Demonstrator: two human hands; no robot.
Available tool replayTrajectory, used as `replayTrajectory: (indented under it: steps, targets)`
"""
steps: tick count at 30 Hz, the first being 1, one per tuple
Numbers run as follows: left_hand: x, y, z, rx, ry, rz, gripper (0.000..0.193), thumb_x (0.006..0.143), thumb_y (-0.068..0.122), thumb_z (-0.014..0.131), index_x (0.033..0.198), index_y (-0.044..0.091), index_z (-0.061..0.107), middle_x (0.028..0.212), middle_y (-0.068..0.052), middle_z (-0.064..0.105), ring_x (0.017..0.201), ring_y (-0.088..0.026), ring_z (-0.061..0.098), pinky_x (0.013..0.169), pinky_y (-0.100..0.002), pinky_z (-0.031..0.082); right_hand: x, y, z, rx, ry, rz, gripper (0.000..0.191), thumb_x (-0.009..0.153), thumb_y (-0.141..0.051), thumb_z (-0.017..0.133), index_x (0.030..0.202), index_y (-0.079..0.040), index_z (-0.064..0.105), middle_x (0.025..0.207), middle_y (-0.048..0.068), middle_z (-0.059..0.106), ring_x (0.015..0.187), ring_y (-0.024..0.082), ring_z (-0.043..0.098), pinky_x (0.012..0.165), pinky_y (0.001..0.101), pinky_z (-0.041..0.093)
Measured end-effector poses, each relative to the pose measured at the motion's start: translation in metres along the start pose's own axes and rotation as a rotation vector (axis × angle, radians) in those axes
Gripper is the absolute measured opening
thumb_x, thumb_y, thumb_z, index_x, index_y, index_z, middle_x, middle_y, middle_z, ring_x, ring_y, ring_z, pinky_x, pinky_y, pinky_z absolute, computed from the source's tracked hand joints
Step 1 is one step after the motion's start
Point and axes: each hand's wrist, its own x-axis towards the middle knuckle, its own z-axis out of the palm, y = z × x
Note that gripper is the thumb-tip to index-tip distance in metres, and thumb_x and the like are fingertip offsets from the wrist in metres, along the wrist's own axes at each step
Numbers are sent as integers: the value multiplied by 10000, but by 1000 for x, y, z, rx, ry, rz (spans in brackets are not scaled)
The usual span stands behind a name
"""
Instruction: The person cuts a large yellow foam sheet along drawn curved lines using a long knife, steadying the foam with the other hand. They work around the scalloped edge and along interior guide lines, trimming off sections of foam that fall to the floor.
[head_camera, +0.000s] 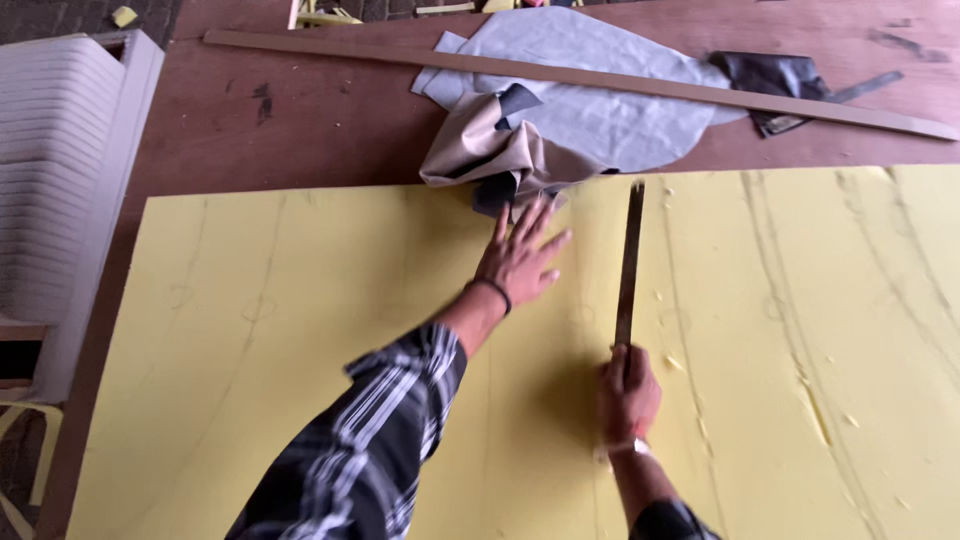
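Two fabric pieces (570, 105) beyond foam sheet (300, 330)

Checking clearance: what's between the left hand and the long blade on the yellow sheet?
Head view: only bare yellow sheet between left hand and blade, gripped by right hand.

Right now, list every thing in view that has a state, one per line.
left hand: open, fingers spread, pressed flat on the yellow foam sheet
right hand: closed around the handle of the long blade
long blade: lying along the foam, tip at its far edge
yellow foam sheet: flat on the table, marked with curved lines
grey fabric: crumpled, under the wooden strip
stacked chairs: left of the table
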Motion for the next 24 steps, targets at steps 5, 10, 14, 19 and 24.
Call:
replayTrajectory:
  steps: [5, 10, 14, 19, 24]
  targets:
    - [75, -75, 6, 46, -123, -396, 726, 895, 604, 590, 1552, 356, 406, 1692, -108, 159, 1562, -386, 74, 1167, -761, 106, -9, 25, 18, -175, 112, -43, 178, 1031, -300, 557, 1020, -167, 676, 795, 120, 703, 731, 361, 671, 632, 478, 498]
    - [66, -185, 24, -117, -465, -925, 581, 944, 485, 528, 1482, 267, 513, 1616, -67, 372, 1478, -421, 328, 1167, -665, 265, -7, 47, 28, -295, 161, -51, 162, 1025, -305, 569, 1006, -182, 673, 760, 101, 695, 678, 355, 667, 589, 481, 489]
    - [12, -241, 34, -222, -383, -1212, 725, 938, 574, 548, 1475, 88, 510, 1622, -169, 347, 1514, -366, 283, 1217, -613, 156, -7, 56, 34, -309, 166, -96, 161, 1028, -305, 565, 1017, -173, 657, 772, 111, 691, 678, 364, 659, 587, 477, 489]
    - [-29, -142, 66, -257, 359, -1008, 966, 933, 493, 653, 1626, -20, 219, 1647, -301, 255, 1558, -409, 202, 1284, -559, 157, -9, 60, 37, -325, 173, -129, 163, 1054, -292, 557, 1048, -161, 654, 819, 116, 704, 713, 367, 662, 622, 477, 488]
    - [-58, 6, 91, -235, 86, -393, 911, 890, 570, 616, 1591, 103, 269, 1664, -234, 174, 1519, -443, 148, 1199, -658, 70, -5, 55, 30, -105, 81, 5, 175, 1061, -257, 540, 1080, -159, 685, 728, 98, 698, 650, 270, 672, 594, 399, 491]
